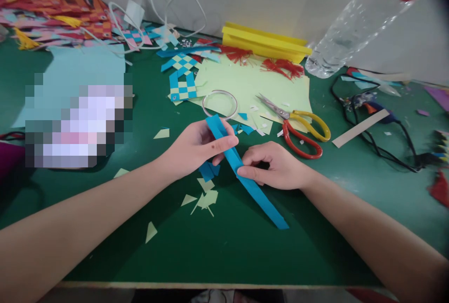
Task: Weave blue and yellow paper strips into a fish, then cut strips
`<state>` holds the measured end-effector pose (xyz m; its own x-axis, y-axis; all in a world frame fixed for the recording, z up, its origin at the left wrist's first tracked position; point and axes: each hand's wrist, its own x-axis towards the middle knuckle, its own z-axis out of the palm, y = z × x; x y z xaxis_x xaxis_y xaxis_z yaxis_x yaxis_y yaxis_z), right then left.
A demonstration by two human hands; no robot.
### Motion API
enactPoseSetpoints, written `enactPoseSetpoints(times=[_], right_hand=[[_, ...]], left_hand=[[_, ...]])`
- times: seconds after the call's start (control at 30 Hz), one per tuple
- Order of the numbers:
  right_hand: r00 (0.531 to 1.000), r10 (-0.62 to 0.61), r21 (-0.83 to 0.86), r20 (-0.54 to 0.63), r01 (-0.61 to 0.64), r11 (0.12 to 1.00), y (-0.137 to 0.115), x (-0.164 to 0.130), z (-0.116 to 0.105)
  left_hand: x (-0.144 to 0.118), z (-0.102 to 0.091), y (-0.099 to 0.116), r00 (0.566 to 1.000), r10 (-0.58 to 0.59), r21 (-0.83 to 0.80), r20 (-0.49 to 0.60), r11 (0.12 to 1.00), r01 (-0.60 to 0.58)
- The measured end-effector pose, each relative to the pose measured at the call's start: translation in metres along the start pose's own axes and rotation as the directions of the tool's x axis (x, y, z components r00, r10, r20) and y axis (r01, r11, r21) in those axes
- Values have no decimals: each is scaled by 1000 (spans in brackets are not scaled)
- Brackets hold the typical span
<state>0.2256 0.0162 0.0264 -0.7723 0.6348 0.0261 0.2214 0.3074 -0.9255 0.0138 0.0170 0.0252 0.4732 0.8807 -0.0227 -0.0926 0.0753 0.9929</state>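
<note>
Head view. Both hands worked one blue paper strip above the middle of the green bench. The left hand was closed on the strip's upper end, thumb laid across it and fingers curled beneath, with a further folded piece of blue paper showing under the palm. The right hand pinched the same strip lower down, thumb pressed on its face; the free lower end ran diagonally toward the bench's near edge and lay on the surface. Pale green paper offcuts were scattered just below the left hand. Beyond the hands lay a metal ring on a light green sheet, with red- and yellow-handled scissors partly on that sheet. Woven blue-and-white paper pieces sat toward the far edge, a yellow paper stack against the wall, and a clear plastic bottle leaned at the far right corner.
</note>
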Motion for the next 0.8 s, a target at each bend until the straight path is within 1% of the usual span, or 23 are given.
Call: enactPoseSetpoints(times=[0.17, 0.3, 0.43, 0.57, 0.63, 0.8], right_hand=[[997, -76, -167, -12, 73, 983, 2, -2, 2], [990, -123, -244, -68, 103, 964, 4, -1, 6], [988, -114, -219, -108, 88, 972, 5, 0, 7], [998, -9, -96, -65, 3, 995, 5, -1, 4], [999, 12, -59, -53, -15, 998, 5, -1, 2], [999, 6, -54, -40, -8, 999, 6, -2, 1]], left_hand=[[-1, 1, 1, 1000, -25, 96, -14, 995, 26], [-3, 5, 2, 999, -48, 103, 18, 994, 46], [-4, 6, 3, 997, -64, 93, 41, 994, 60], [-4, 4, 4, 995, -53, 43, 80, 998, 50], [-3, 3, 3, 994, -46, 18, 96, 999, 45], [-2, 2, 3, 997, -48, 8, 66, 999, 47]])
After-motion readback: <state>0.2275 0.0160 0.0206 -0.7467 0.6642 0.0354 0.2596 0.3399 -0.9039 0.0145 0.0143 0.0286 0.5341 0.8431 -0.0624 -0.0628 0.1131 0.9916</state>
